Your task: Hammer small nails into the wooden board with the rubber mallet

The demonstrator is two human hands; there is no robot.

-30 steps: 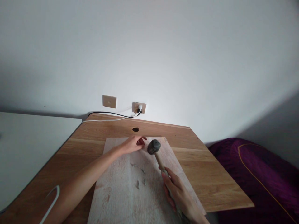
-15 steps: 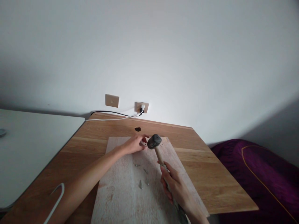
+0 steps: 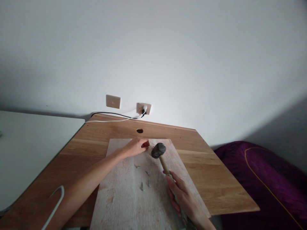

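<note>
My right hand (image 3: pixel 181 195) is wrapped round the wooden handle of a mallet (image 3: pixel 158 150) with a dark, bulky head. The head hovers over the far part of a pale, worn board (image 3: pixel 122 198). My left hand (image 3: pixel 137 147) rests near the board's far edge, left of the mallet head. Its fingers are curled in, and nothing shows between them. A tiny upright nail or screw (image 3: pixel 153 147) is just right of those fingertips, close to the mallet head. Several loose metal screws or nails (image 3: pixel 147 172) lie on the board between my arms.
Under the board is a wooden tabletop (image 3: pixel 223 188) with a cable hole near the wall. A white surface (image 3: pixel 35 153) adjoins it at left. Cables (image 3: pixel 112 120) run to a wall socket (image 3: pixel 147 108). Purple fabric (image 3: pixel 266 179) bulges at right; a white curved wire (image 3: pixel 56 207) shows at lower left.
My left fingers have curled in and drawn slightly left, off the small upright nail or screw. The mallet head has dropped a little. The whole view has shifted slightly.
</note>
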